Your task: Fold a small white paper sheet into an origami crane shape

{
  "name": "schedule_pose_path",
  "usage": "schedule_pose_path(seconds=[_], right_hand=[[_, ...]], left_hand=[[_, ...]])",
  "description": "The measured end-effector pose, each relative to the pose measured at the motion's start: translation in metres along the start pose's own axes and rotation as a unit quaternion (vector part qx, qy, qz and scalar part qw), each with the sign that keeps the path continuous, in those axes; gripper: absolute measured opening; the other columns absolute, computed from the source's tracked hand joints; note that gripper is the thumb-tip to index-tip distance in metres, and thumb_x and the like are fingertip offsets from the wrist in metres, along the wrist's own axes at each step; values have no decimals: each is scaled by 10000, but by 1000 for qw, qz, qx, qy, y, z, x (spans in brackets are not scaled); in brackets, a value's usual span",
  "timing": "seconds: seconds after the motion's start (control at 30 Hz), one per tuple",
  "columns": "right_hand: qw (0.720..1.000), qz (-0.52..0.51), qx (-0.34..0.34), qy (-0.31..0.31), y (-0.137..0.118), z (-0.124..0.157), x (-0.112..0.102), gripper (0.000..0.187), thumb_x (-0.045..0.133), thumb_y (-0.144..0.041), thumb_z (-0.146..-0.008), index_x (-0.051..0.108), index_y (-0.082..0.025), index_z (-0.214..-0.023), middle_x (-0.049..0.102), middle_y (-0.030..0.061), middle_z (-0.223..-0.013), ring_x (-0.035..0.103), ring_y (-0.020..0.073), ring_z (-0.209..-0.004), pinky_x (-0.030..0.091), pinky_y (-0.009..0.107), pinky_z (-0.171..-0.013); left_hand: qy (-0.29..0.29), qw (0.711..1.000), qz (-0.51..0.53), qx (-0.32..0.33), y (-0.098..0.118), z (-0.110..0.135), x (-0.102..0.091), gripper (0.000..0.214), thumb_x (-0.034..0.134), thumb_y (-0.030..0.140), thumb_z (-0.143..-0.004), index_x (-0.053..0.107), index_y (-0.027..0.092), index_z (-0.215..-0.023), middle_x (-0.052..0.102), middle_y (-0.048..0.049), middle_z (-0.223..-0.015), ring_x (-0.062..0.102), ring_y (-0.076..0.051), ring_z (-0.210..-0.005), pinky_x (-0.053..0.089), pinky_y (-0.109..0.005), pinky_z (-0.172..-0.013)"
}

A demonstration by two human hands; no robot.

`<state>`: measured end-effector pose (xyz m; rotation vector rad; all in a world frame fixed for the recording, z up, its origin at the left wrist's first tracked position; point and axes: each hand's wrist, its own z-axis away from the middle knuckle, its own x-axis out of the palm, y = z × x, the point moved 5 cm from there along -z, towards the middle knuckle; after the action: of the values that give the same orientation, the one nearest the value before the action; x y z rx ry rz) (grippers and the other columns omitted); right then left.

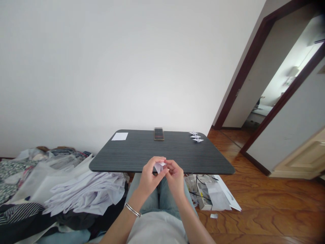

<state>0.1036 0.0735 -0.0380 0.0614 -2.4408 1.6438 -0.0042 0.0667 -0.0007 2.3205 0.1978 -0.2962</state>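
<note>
A small piece of folded white paper (159,167) is held up between my two hands, just over the near edge of the dark table (137,152). My left hand (150,173) curves around its left side, thumb and fingers closed on it. From the right, my right hand (175,174) pinches the paper with thumb and forefinger. Fingers cover much of the paper, so its exact folds are hidden. Several folded paper cranes (196,137) stand in a group at the table's far right corner. At the far left corner lies a flat white paper sheet (120,136).
A phone on a stand (158,134) is at the table's back middle, near the white wall (142,67). Piled clothes (88,193) lie left of my legs. Under the table's right side are a white box with cables (203,198) and papers (218,196) on the wooden floor.
</note>
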Motion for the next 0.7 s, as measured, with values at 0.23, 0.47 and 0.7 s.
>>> schedule_pose_path(seconds=[0.23, 0.47, 0.7], right_hand=[[1000, 7, -9, 9, -2, 2, 2, 137, 573, -273, -765, 596, -166, -847, 613, -7, -584, 548, 128, -509, 443, 231, -515], [1000, -3, -9, -3, -4, 3, 3, 105, 559, -252, -774, 584, -172, -838, 607, -16, -606, 538, 120, -509, 417, 218, -505], [1000, -13, -5, -5, -1, 3, 3, 103, 557, -236, -779, 577, -171, -857, 597, -19, -599, 539, 120, -515, 415, 220, -511]], left_hand=[[5, 1000, -20, 15, 6, 0, 0, 98, 465, 201, -848, 554, 180, -885, 622, -81, -957, 574, -202, -968, 437, -357, -864], [-15, 997, -52, 63, 9, 0, 0, 182, 414, 136, -868, 581, 187, -920, 628, -75, -971, 561, -188, -990, 438, -354, -876], [15, 996, -66, 65, 8, 2, -2, 174, 460, 139, -847, 570, 187, -974, 640, -76, -985, 584, -181, -958, 467, -336, -840]])
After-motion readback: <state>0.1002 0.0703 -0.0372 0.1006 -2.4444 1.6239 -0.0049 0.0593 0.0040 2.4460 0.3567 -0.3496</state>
